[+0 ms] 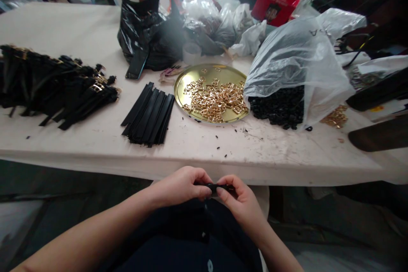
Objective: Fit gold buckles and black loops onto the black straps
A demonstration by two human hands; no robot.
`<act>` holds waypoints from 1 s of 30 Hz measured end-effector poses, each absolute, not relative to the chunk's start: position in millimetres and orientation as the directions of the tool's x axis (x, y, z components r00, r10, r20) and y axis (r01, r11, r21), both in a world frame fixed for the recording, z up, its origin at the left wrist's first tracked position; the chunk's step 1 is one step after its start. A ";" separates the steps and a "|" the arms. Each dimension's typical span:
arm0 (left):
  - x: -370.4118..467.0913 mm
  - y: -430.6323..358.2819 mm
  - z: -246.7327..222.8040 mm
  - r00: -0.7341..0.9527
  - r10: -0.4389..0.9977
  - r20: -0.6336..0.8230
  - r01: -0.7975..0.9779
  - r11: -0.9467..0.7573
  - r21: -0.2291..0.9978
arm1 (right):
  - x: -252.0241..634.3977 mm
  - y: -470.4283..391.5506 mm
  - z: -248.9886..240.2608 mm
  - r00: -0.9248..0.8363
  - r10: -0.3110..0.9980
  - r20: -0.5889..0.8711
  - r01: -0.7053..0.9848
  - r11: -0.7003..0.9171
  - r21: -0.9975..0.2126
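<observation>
Both hands are closed, fingertips pinching: left hand (pixel 180 186) and right hand (pixel 244 199) grip one small black piece (pixel 214 188) between them. And look at the line of it! It runs side to side, straight across from one pinch to the other, on the person's side of the tray (pixel 191 75), in front of the body. Neither hand is clearly nearer; each has its own end. The piece looks dark, narrow and roughly level, much of it hidden by fingers, so its full shape I can't tell. Gold buckles (pixel 219 100) glitter in the tray, flat black strips (pixel 149 114) lie just left of it, and small black parts (pixel 279 106) spill to its right.
</observation>
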State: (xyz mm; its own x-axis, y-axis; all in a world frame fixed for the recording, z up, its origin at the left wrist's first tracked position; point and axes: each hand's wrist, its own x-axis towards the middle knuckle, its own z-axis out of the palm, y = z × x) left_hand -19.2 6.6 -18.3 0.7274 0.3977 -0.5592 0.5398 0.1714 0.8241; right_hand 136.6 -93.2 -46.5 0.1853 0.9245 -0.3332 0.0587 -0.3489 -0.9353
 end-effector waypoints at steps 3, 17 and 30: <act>-18.6 4.4 -17.6 0.711 0.404 -0.575 0.540 0.210 0.815 | 135.2 -96.6 -44.0 0.218 0.959 -0.180 0.244 -0.232 -0.942; -17.8 -4.7 -19.4 0.683 0.297 -0.668 0.443 0.558 0.702 | 133.8 -101.0 -41.3 0.210 0.921 -0.327 0.095 -0.352 -0.931; -14.5 7.6 -13.1 0.762 0.287 -0.581 0.420 0.465 0.780 | 140.3 -91.2 -43.1 0.146 0.880 -0.451 -0.069 -0.446 -0.893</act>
